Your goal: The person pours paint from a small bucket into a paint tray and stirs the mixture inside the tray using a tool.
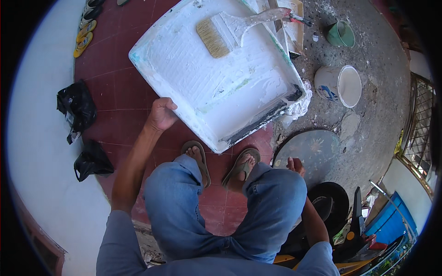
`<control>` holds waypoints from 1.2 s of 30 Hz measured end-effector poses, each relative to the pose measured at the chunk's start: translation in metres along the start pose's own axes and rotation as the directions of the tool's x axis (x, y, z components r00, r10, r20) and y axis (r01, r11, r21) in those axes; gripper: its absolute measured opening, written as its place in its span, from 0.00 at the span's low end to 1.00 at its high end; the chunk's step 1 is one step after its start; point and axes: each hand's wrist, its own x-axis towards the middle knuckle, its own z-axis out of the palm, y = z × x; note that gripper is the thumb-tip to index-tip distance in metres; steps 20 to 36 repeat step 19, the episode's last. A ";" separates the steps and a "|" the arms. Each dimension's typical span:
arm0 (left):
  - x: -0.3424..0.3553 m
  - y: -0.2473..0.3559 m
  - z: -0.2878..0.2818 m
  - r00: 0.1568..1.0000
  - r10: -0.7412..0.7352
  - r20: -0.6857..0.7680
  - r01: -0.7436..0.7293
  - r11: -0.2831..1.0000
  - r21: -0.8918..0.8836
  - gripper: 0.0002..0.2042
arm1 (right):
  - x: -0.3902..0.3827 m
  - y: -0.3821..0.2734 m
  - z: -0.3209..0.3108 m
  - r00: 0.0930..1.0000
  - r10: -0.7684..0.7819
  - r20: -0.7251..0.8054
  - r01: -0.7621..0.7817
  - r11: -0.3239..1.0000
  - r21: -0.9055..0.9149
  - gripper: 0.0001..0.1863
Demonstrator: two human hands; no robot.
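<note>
My left hand (163, 115) is closed on the near left edge of a large white paint tray (179, 73), its thumb over the rim and its other fingers hidden underneath. White paint coats the tray, thicker at the near right end beside a dark strip. Across the tray's far part lies a wide paintbrush (225, 34) with pale bristles and a paint-smeared handle, held by neither hand. Beyond my right knee, my right hand (296, 166) shows only partly. Its thumb and fingertips are apart, with nothing seen between them.
On the rough ground at right are a white bucket (338, 86) lying on its side and a green pail (340, 34). A round grey board (307, 152) lies nearer. Black plastic bags (77, 106) and yellow sandals (84, 38) line the left wall. A motorbike (350, 234) stands at lower right.
</note>
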 end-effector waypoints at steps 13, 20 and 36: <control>-0.227 0.078 0.144 0.980 0.200 -0.013 -0.198 0.961 -0.195 0.27 | -0.192 -0.003 -0.128 0.948 -0.202 0.245 0.233 0.967 -0.103 0.11; -0.372 0.060 0.202 0.908 0.410 -0.088 -0.417 0.859 -0.299 0.37 | -0.247 -0.106 -0.226 0.935 -0.197 0.296 0.183 0.980 0.073 0.13; -0.372 0.060 0.202 0.908 0.410 -0.088 -0.417 0.859 -0.299 0.37 | -0.247 -0.106 -0.226 0.935 -0.197 0.296 0.183 0.980 0.073 0.13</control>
